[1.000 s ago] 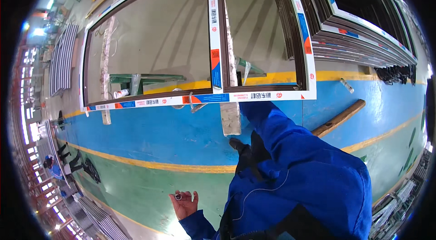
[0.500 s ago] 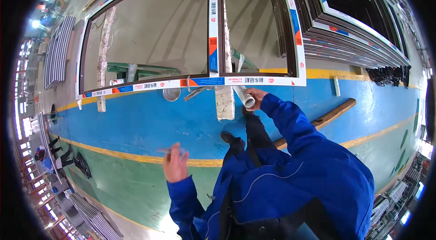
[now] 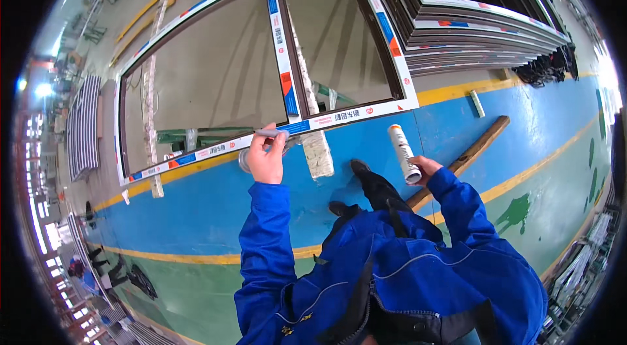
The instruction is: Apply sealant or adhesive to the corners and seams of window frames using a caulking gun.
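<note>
In my left hand (image 3: 266,163) is a short grey tapered piece (image 3: 271,133), like a nozzle, pinched between thumb and fingers. It is level with the near edge of a large window frame (image 3: 343,116), dark with white, blue and orange protective film. I cannot tell whether it touches the frame. My right hand (image 3: 427,169) is closed around the near end of a white sealant cartridge (image 3: 401,149), held tilted to the right of the frame's near edge. The cartridge's near end looks hollow. Pale padded supports (image 3: 318,156) lie under the frame.
More filmed frames (image 3: 470,48) are stacked at the far right. A wooden beam (image 3: 473,149) and another white tube (image 3: 477,103) lie on the blue floor. A round metal container (image 3: 244,161) shows beside my left hand. Another person (image 3: 88,273) is at the far left.
My left hand has moved forward with the grey piece to the frame's near edge. The right hand has brought the cartridge out from the frame's edge, to the right and nearer. The view has shifted.
</note>
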`<action>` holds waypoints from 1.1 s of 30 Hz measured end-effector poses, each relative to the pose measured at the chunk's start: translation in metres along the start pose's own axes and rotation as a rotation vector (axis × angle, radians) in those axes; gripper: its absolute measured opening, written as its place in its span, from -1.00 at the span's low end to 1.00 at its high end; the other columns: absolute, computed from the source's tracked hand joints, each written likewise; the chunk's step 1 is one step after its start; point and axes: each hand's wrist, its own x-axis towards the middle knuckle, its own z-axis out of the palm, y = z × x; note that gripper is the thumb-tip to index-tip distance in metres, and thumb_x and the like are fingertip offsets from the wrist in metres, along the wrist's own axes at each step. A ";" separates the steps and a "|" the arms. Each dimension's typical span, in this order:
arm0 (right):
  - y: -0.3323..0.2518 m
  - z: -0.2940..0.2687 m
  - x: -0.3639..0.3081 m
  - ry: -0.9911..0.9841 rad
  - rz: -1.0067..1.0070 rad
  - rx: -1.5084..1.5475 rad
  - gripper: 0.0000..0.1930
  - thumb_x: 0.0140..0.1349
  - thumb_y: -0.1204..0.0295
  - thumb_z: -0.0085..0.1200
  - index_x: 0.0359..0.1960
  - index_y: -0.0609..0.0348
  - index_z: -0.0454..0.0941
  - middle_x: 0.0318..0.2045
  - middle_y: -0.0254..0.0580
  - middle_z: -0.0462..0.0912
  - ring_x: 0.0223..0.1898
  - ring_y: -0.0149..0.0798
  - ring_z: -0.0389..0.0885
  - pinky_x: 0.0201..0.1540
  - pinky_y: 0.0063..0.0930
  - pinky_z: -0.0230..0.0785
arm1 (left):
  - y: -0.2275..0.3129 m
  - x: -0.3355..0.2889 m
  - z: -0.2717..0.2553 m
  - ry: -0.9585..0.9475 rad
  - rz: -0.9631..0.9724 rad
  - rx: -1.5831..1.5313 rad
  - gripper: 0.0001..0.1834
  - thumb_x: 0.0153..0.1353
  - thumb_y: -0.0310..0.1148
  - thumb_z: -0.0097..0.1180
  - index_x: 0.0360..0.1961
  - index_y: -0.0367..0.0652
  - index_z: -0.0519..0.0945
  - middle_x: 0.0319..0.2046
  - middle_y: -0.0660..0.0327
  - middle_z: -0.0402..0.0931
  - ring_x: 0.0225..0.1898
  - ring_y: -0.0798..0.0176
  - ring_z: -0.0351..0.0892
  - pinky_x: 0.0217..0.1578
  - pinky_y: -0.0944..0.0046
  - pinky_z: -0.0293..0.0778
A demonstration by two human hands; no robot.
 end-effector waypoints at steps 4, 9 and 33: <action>0.019 -0.031 0.002 -0.037 -0.031 0.184 -0.60 0.15 0.16 0.09 -0.11 0.18 0.45 -0.35 -0.17 0.60 -0.39 -0.18 0.60 -0.37 -0.16 0.53 | 0.002 0.030 0.007 -0.025 0.125 0.105 -0.67 0.16 -0.50 0.21 -0.03 -0.32 0.54 -0.29 0.23 0.58 -0.31 0.44 0.53 -0.23 0.44 0.47; 0.033 -0.054 0.012 -0.049 -0.049 0.338 -0.58 0.13 0.17 0.11 -0.08 0.17 0.40 -0.39 -0.16 0.58 -0.42 -0.13 0.58 -0.40 -0.10 0.47 | 0.026 0.059 0.028 -0.114 0.062 0.060 -0.69 0.15 -0.54 0.19 -0.05 -0.34 0.55 -0.21 0.17 0.60 -0.20 0.39 0.57 -0.14 0.40 0.49; 0.001 -0.059 0.022 -0.022 -0.115 0.454 -0.55 0.14 0.16 0.12 -0.04 0.16 0.36 -0.39 -0.14 0.57 -0.42 -0.13 0.58 -0.39 -0.08 0.47 | 0.014 0.122 0.044 -0.017 0.100 0.262 -0.69 0.14 -0.43 0.25 -0.08 -0.29 0.61 -0.33 0.27 0.59 -0.31 0.46 0.50 -0.24 0.42 0.43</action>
